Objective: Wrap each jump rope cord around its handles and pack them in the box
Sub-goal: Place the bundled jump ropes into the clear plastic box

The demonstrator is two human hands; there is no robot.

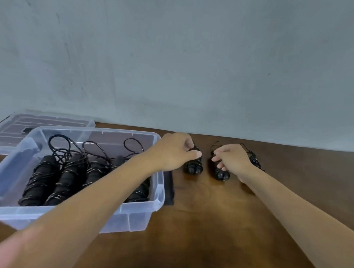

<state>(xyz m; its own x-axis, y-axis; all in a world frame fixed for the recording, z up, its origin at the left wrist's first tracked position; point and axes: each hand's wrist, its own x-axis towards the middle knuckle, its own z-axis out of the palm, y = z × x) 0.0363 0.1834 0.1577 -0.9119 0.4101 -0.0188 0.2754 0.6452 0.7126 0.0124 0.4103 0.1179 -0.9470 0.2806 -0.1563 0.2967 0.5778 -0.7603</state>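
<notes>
From the head camera, the left hand [176, 152] is reaching past the box [158, 195], curling its fingers round a wrapped rope [193, 167] just right of it. The right hand [232, 160] is gripping a second rope [222, 174] farther right; a third rope [255, 159] is lying beyond it. Bare table [219, 225] is stretching right of the box, which is holding more wrapped ropes [56, 179].
</notes>
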